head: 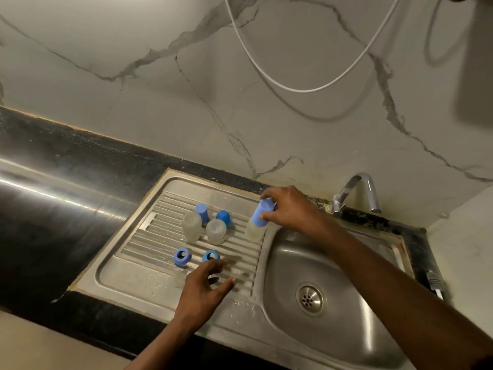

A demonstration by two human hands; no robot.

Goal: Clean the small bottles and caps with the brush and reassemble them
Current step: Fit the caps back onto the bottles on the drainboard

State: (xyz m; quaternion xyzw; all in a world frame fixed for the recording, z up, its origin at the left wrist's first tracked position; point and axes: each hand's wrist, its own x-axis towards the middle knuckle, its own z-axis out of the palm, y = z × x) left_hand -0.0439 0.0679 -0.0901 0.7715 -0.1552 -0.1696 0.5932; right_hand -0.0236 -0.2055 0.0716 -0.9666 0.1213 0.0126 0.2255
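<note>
Loose bottles (216, 231), caps (202, 212) and rings (182, 257) crowd the drainboard (128, 273). Right hand (289, 209) grips the capped bottle (255, 230), tilted cap-end toward the tap (357, 188); left hand (205, 287) hovers, fingers relaxed.

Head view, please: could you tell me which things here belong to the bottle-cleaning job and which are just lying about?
Job: blue cap in the grip of the right hand, on a clear bottle; two bare bottles; two loose caps; two blue rings; sink; tap.
Lying about: white cable; black counter.
</note>
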